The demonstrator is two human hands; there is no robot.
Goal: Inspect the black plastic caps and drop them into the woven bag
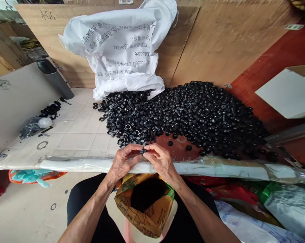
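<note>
My left hand (123, 161) and my right hand (161, 160) meet at the table's front edge. Pinched between both sets of fingertips is a small black plastic piece (142, 152), partly covered by the fingers. Just beyond my hands lies a heap of black ring-like pieces (122, 114), some showing pale grey faces. It runs into a larger pile of rounded black pieces (208, 114) on the right. Below my hands, between my knees, an orange-brown sack (142, 221) stands with its mouth open; its inside is too dark to make out.
A white woven sack (124, 50) leans on the wooden back board, its mouth over the heap. At the left are a dark bottle (56, 79), a plastic bag (31, 128) and a flat ring (42, 145). A white box (286, 92) stands at the right.
</note>
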